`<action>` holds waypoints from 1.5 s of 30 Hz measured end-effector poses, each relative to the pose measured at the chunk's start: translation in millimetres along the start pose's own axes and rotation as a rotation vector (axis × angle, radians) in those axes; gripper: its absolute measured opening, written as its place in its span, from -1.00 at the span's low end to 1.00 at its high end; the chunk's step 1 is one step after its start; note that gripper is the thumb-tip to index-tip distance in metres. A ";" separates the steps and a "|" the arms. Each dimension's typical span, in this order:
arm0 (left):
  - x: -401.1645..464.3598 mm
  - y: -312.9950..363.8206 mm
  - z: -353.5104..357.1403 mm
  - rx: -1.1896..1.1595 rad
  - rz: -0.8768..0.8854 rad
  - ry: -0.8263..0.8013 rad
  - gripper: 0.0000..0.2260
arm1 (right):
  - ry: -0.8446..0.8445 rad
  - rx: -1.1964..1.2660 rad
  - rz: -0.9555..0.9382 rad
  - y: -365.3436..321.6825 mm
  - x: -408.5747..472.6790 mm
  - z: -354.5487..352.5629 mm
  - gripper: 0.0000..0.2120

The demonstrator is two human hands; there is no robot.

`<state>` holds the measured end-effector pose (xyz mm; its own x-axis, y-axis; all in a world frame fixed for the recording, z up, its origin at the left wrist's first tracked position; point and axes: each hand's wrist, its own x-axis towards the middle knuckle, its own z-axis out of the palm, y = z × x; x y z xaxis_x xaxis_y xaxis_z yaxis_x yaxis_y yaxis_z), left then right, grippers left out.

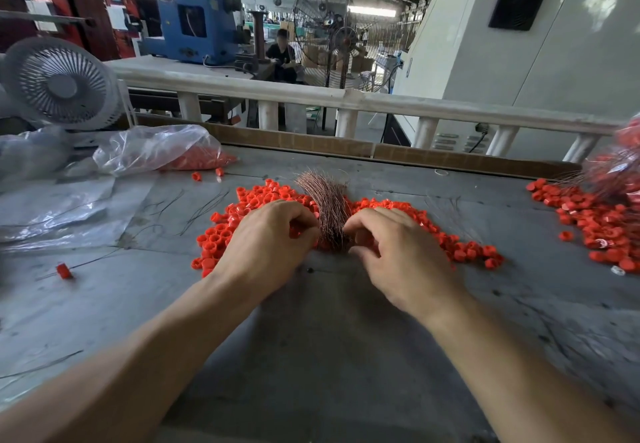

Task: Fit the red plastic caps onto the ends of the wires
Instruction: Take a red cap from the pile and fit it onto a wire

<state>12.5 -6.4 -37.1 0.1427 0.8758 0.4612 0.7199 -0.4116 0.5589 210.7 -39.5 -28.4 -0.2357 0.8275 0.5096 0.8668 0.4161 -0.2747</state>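
Observation:
A bundle of thin copper-coloured wires point(325, 207) lies on the grey table point(329, 338), fanning away from me. Loose red plastic caps point(221, 234) are heaped on both sides of it. My left hand point(266, 245) rests on the caps just left of the bundle, fingers curled, and a red cap shows between its fingertips. My right hand point(398, 252) sits just right of the bundle with curled fingers at the wire ends; what it pinches is hidden. A single capped wire point(64, 271) lies at the far left.
A clear plastic bag point(156, 148) with more red caps lies at the back left, beside a white desk fan point(59, 84). Another heap of caps and capped wires point(602, 220) covers the right edge. A cardboard strip point(381, 151) and white railing point(346, 99) bound the far side.

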 end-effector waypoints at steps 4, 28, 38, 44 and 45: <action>-0.3 4.0 0.5 -0.031 -0.003 -0.021 -0.89 | -0.001 -0.003 -0.070 -5.2 1.3 2.7 -0.71; -3.1 2.8 -0.2 0.235 -0.046 -0.099 -0.82 | 0.026 -0.009 -0.044 -4.4 2.3 9.1 -0.95; -2.2 6.1 -2.8 0.207 -0.028 0.022 -0.92 | 0.041 0.047 0.020 -3.7 1.6 9.3 -0.94; -4.9 14.8 -11.2 0.231 0.048 0.100 -0.88 | 0.053 0.065 0.032 -3.1 0.6 7.6 -0.94; -4.7 16.6 -12.6 0.255 0.065 0.114 -0.87 | 0.051 0.068 0.033 -3.1 0.8 7.8 -0.94</action>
<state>15.2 -20.5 -21.3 0.1267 0.8096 0.5731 0.8612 -0.3764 0.3414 204.5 -37.3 -33.5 -0.1835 0.8218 0.5394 0.8416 0.4149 -0.3459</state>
